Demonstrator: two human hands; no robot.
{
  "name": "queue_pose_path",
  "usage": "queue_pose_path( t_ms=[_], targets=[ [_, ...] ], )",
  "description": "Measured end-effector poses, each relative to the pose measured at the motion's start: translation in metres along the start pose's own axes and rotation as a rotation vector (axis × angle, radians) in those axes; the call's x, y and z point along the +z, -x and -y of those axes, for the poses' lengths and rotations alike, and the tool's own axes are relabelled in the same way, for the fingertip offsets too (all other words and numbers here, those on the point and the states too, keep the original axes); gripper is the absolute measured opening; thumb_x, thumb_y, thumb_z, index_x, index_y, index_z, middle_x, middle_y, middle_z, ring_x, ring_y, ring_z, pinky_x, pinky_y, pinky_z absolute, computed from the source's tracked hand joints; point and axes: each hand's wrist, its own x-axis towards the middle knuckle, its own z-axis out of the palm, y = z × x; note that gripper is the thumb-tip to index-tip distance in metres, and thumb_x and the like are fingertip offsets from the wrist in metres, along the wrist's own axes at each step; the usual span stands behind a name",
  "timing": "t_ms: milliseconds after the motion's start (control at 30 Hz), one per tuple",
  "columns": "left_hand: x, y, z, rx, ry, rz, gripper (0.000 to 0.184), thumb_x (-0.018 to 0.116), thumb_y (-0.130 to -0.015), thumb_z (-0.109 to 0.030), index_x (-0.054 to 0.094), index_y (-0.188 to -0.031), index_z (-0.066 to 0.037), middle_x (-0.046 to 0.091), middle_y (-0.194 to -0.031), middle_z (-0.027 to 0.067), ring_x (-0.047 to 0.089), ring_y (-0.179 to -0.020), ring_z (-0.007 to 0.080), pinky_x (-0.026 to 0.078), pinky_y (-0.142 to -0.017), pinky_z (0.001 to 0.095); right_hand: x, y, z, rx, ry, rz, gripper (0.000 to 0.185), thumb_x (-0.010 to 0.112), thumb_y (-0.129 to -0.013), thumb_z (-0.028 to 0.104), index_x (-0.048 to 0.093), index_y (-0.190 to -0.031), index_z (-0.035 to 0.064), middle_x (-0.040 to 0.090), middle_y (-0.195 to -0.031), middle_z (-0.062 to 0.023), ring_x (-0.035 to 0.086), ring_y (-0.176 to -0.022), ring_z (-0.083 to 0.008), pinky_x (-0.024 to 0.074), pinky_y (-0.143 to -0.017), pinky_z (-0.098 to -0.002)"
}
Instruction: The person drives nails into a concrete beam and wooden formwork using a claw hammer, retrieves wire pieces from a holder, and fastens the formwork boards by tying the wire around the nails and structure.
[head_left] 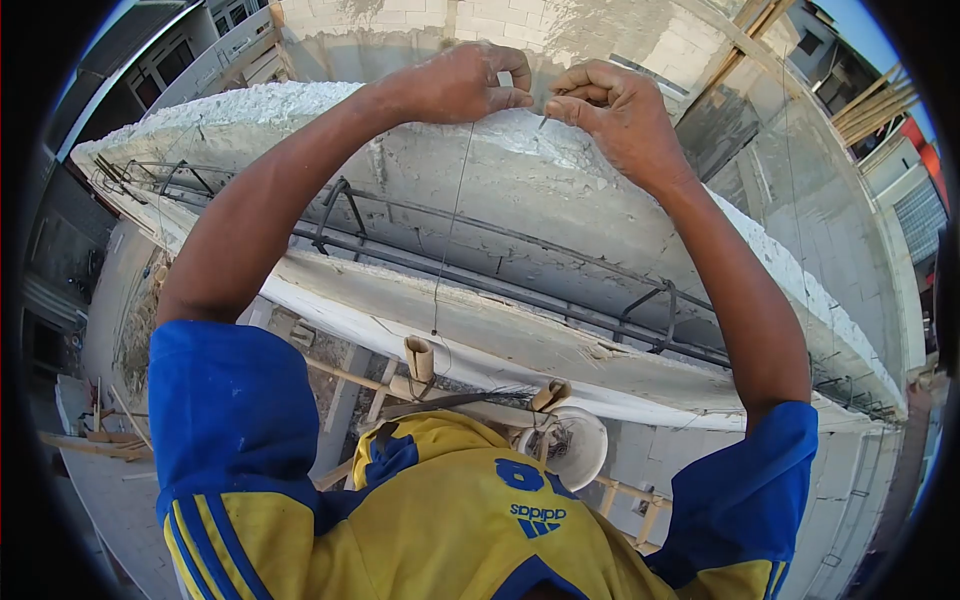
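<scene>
Both hands are raised over the rough top edge of a concrete wall. My left hand has thumb and fingers curled together in a pinch, above a thin dark wire that hangs down across the wall; what lies between the fingertips is too small to tell. My right hand, a little to the right and apart from the left, pinches a small thin nail-like piece between thumb and fingers, its tip pointing down.
Below the hands, a steel rebar cage runs along a channel between the wall and a lower board. A white bucket and bamboo poles are further down. More bamboo poles stand at the upper right.
</scene>
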Motion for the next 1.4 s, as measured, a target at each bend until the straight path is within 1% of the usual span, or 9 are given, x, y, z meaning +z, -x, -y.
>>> queue_pose_path(
  t_ms=[300, 567, 867, 933, 1000, 1067, 1100, 1233, 1400],
  targets=[
    [0.003, 0.001, -0.005, -0.076, 0.287, 0.065, 0.030, 0.067, -0.089, -0.034, 0.068, -0.101, -0.007, 0.069, -0.086, 0.0113, 0.062, -0.084, 0.0178, 0.048, -0.075, 0.0345, 0.007, 0.009, -0.009, -0.064, 0.146, 0.063, 0.018, 0.069, -0.086, 0.019, 0.071, -0.099, 0.0062, 0.070, -0.082, -0.0098, 0.066, -0.076, -0.0165, 0.0496, -0.071, -0.0306],
    [0.001, 0.000, 0.002, -0.066, 0.417, 0.136, 0.029, 0.071, -0.087, -0.033, 0.074, -0.099, -0.007, 0.070, -0.083, 0.0030, 0.059, -0.078, 0.0118, 0.048, -0.075, 0.0294, 0.012, 0.013, -0.002, -0.307, 0.253, -0.069, 0.018, 0.068, -0.086, 0.020, 0.073, -0.096, 0.0054, 0.070, -0.087, -0.0163, 0.066, -0.079, -0.0330, 0.0512, -0.074, -0.0383],
    [0.006, 0.002, -0.008, -0.040, 0.343, 0.133, 0.029, 0.075, -0.083, -0.034, 0.075, -0.093, -0.006, 0.067, -0.075, -0.0013, 0.055, -0.069, 0.0076, 0.045, -0.064, 0.0266, 0.017, 0.007, -0.005, -0.204, 0.311, -0.080, 0.018, 0.069, -0.086, 0.020, 0.073, -0.094, 0.0042, 0.070, -0.082, -0.0130, 0.065, -0.071, -0.0223, 0.0508, -0.073, -0.0321],
    [0.004, 0.005, -0.008, -0.083, 0.299, 0.142, 0.028, 0.075, -0.084, -0.034, 0.075, -0.092, -0.007, 0.065, -0.073, -0.0029, 0.053, -0.067, 0.0067, 0.044, -0.062, 0.0260, 0.019, 0.004, -0.010, -0.261, 0.313, -0.083, 0.019, 0.068, -0.084, 0.020, 0.072, -0.093, 0.0043, 0.071, -0.084, -0.0133, 0.067, -0.076, -0.0280, 0.0526, -0.077, -0.0367],
    [0.011, 0.001, 0.002, -0.133, 0.365, 0.175, 0.027, 0.075, -0.085, -0.033, 0.075, -0.092, -0.007, 0.059, -0.069, -0.0056, 0.048, -0.064, 0.0037, 0.040, -0.058, 0.0233, 0.001, 0.009, 0.013, -0.053, 0.241, 0.139, 0.027, 0.057, -0.085, 0.012, 0.065, -0.093, -0.0123, 0.067, -0.091, -0.0294, 0.067, -0.070, -0.0339, 0.0536, -0.066, -0.0411],
    [0.018, 0.001, 0.010, -0.125, 0.387, 0.122, 0.033, 0.073, -0.086, -0.037, 0.074, -0.099, -0.006, 0.063, -0.077, -0.0034, 0.050, -0.068, 0.0042, 0.041, -0.062, 0.0217, -0.007, 0.006, 0.017, -0.134, 0.694, 0.117, 0.029, 0.060, -0.080, 0.013, 0.066, -0.094, -0.0117, 0.067, -0.096, -0.0294, 0.067, -0.077, -0.0330, 0.0540, -0.070, -0.0416],
    [0.016, 0.002, -0.001, -0.169, 0.223, 0.093, 0.036, 0.071, -0.087, -0.038, 0.073, -0.103, -0.006, 0.066, -0.086, -0.0006, 0.054, -0.075, 0.0059, 0.044, -0.070, 0.0213, -0.041, 0.032, 0.053, -0.141, 0.715, 0.380, 0.023, 0.063, -0.079, 0.013, 0.068, -0.089, -0.0075, 0.068, -0.088, -0.0230, 0.066, -0.087, -0.0313, 0.0509, -0.084, -0.0425],
    [0.017, -0.011, 0.059, -0.049, -0.125, 0.077, 0.041, 0.062, -0.091, -0.044, 0.070, -0.117, -0.013, 0.065, -0.118, 0.0046, 0.057, -0.114, 0.0157, 0.042, -0.102, 0.0302, -0.112, 0.176, 0.103, -0.239, 0.442, 0.301, 0.028, 0.065, -0.083, 0.017, 0.065, -0.098, -0.0062, 0.069, -0.086, -0.0188, 0.065, -0.073, -0.0229, 0.0505, -0.073, -0.0351],
    [0.021, -0.008, 0.071, 0.008, -0.102, 0.058, 0.040, 0.061, -0.092, -0.041, 0.067, -0.121, -0.014, 0.065, -0.120, 0.0059, 0.057, -0.117, 0.0167, 0.043, -0.104, 0.0318, -0.142, 0.392, 0.076, -0.309, -0.348, 0.040, 0.035, 0.068, -0.089, 0.024, 0.062, -0.109, -0.0045, 0.069, -0.085, -0.0136, 0.065, -0.057, -0.0124, 0.0499, -0.059, -0.0259]
  ],
)
